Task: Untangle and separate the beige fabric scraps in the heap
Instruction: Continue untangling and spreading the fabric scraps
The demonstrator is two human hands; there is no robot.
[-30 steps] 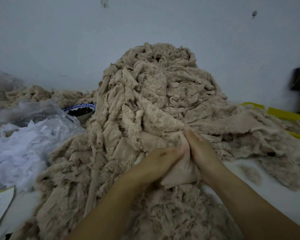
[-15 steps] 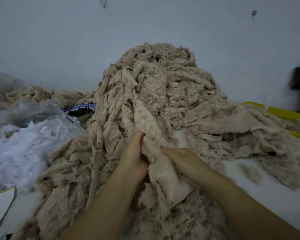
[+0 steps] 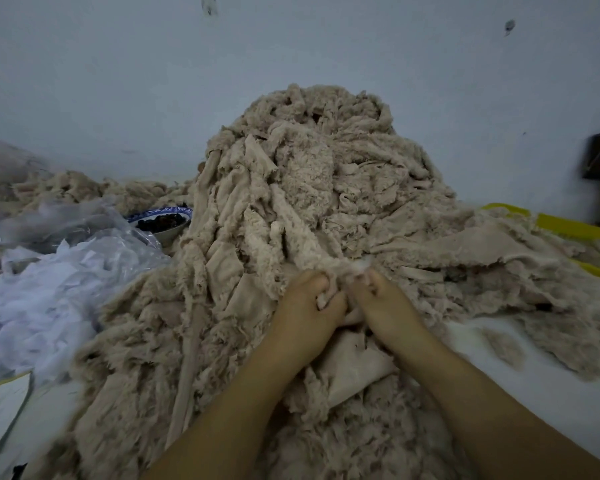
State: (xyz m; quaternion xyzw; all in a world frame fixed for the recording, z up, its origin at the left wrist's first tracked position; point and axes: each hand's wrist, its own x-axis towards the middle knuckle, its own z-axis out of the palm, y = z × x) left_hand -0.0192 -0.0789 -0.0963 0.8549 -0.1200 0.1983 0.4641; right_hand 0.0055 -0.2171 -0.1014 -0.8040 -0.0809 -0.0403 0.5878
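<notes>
A tall heap of beige fabric scraps (image 3: 312,188) rises against the wall in the middle of the view, fuzzy strips and smooth pieces tangled together. At its foot my left hand (image 3: 305,310) and my right hand (image 3: 385,306) sit side by side, knuckles up. Both grip the top edge of one beige scrap (image 3: 354,368), whose smooth flap hangs down below my wrists. A fuzzy strip runs from my fingers up into the heap.
A clear plastic bag of white scraps (image 3: 49,292) lies at the left. Behind it stands a blue-rimmed bowl (image 3: 160,220) with dark contents. A yellow bin edge (image 3: 568,230) shows at the right. White table surface (image 3: 534,393) lies bare at lower right.
My hands have come together and shifted right. They now bunch the scrap's top edge between them, where half a second ago they were apart on either side of it.
</notes>
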